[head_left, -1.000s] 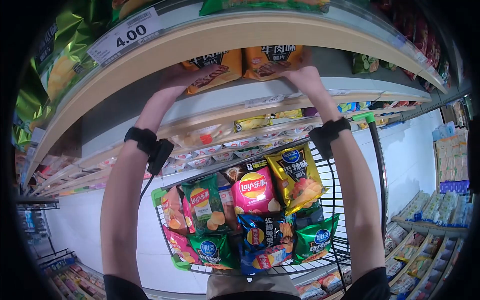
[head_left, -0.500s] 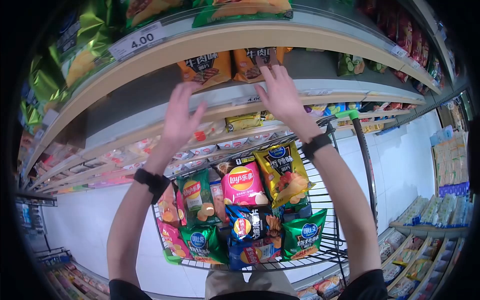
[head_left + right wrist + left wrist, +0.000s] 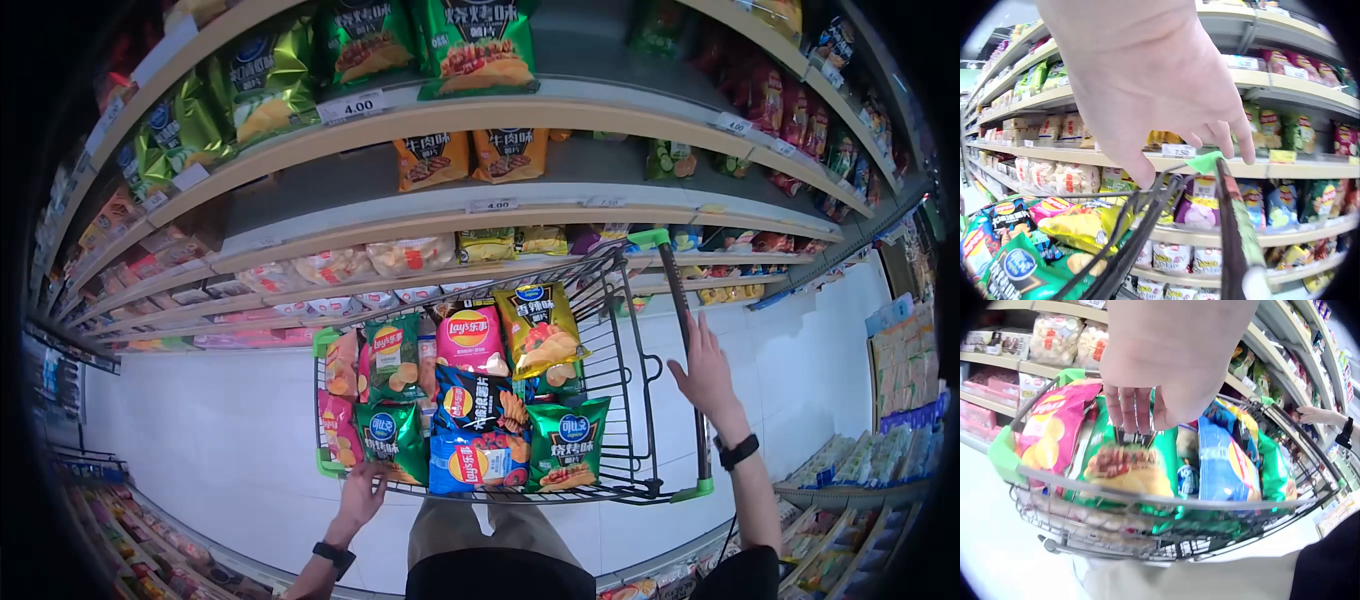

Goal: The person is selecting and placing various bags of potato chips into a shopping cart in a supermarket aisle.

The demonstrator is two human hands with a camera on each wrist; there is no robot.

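Note:
My right hand (image 3: 708, 372), fingers spread, is beside the dark handle bar (image 3: 678, 305) of a shopping cart. In the right wrist view its fingers reach out above that handle (image 3: 1233, 219), holding nothing. My left hand (image 3: 362, 492) is at the cart's near rim, by a green chip bag (image 3: 392, 440). The left wrist view shows its fingers hanging loosely over the green bag (image 3: 1129, 465). Several other chip bags fill the basket, including a yellow bag (image 3: 545, 335), a pink Lay's bag (image 3: 470, 340), a blue bag (image 3: 480, 462) and another green bag (image 3: 567, 447).
Store shelves curve across the front. Two orange chip bags stand side by side, one orange bag (image 3: 510, 155) above a price tag (image 3: 492, 206). Green bags (image 3: 478, 45) are on the shelf above. White floor (image 3: 240, 430) surrounds the cart, with low shelves (image 3: 850, 540) behind at right.
Both hands have left the orange bags on the shelf. The left hand came down to the cart's near rim, and the right swung over to the handle. The view now takes in more shelves.

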